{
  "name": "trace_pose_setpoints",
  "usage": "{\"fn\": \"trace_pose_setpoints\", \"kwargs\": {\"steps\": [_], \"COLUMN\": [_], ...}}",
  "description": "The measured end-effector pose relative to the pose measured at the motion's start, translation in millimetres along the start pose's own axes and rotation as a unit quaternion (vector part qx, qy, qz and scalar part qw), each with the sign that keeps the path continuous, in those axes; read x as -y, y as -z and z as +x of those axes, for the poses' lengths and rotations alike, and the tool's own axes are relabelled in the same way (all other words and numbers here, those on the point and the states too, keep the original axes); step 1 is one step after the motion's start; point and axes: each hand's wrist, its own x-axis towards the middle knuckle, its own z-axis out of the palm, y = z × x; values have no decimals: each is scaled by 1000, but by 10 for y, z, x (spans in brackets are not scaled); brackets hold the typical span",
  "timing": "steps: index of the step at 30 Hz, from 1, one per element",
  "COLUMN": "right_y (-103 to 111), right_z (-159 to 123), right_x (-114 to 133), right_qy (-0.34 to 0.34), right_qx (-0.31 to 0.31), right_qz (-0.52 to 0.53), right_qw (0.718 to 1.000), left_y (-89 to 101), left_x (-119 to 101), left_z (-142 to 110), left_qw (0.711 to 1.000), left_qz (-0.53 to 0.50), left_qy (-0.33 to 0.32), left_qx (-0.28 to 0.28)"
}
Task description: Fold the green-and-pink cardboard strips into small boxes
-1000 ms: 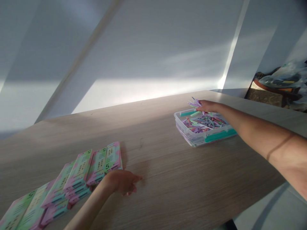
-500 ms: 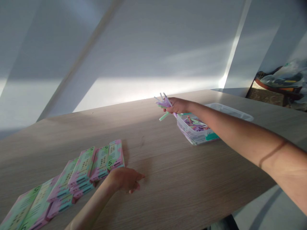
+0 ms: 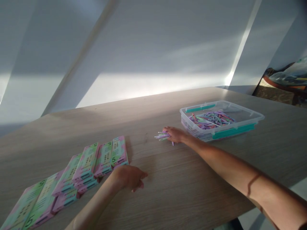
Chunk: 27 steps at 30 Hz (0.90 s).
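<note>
My right hand (image 3: 175, 134) is closed around a bunch of slim pastel pens (image 3: 162, 136), purple, green and white, low over the table just left of a clear plastic box. Their ends stick out to the left of the fingers, and one purple end points down below the hand. More such pens (image 3: 213, 118) lie in a loose heap inside the clear box (image 3: 236, 130), which has teal clips. My left hand (image 3: 131, 177) hangs over the table with its fingers apart and nothing visible in it. It is nearest to the pink and green cartons (image 3: 119, 150) marked 5.
Several cartons (image 3: 87, 159) form a slanting row at the left, some stacked on others. The wooden table (image 3: 153, 198) meets a pale wall (image 3: 144, 48) at the back. Plastic bags (image 3: 286, 76) and other items sit beyond the table at the far right.
My right hand has come down and toward me with the pens, away from above the box, so the heap inside shows more fully. My left hand has barely moved.
</note>
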Motion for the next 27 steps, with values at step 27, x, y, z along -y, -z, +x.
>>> {"fn": "trace_pose_setpoints", "kwargs": {"steps": [27], "right_y": [630], "right_z": [-564], "right_x": [94], "right_qy": [18], "right_qx": [-139], "right_qz": [-52], "right_qw": [989], "left_y": [30], "left_x": [-156], "left_z": [62], "left_qw": [995], "left_qz": [9], "left_qy": [58], "left_qx": [82]}}
